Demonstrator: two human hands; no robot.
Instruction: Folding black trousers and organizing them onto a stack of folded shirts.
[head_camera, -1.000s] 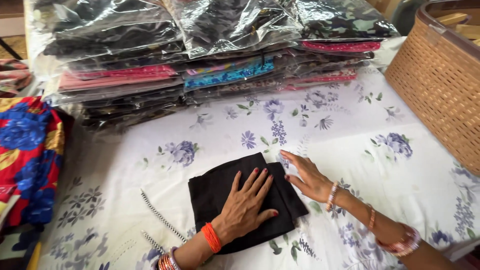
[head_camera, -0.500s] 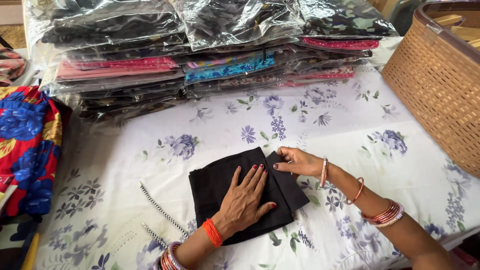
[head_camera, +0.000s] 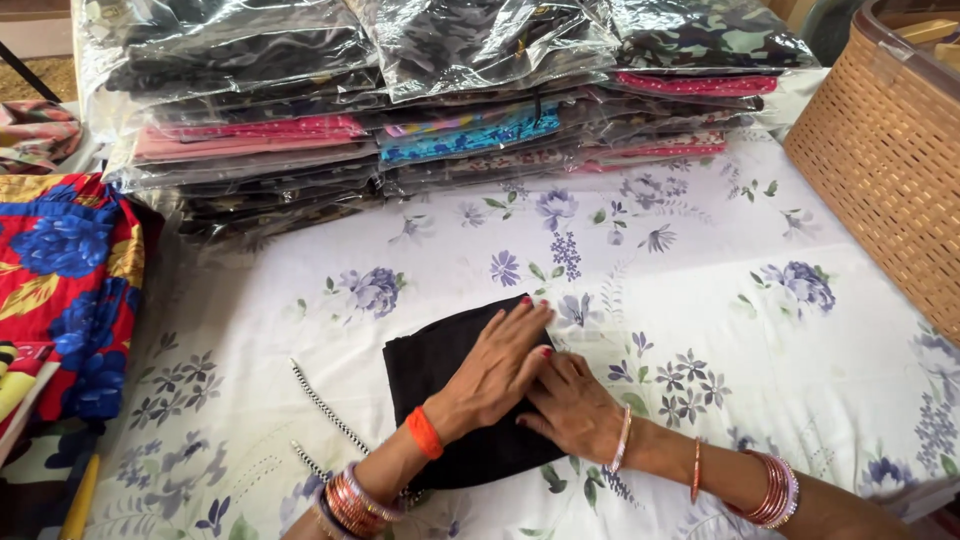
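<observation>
Floral sheet (head_camera: 700, 300) on the table, black cloth (head_camera: 430, 370) folded in the middle, my left hand (head_camera: 495, 370) flat on top, right hand (head_camera: 570, 405) pressing its right edge, hands touching, bagged clothes (head_camera: 440, 100) stacked behind, basket (head_camera: 890, 170) far right

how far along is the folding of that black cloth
Done: the black cloth already lies as a small, compact folded shape on the floral sheet. In hand: the left hand lies flat on top, while the right hand presses at its right edge. Left: it lies apart from the stack of bagged garments behind.
</observation>
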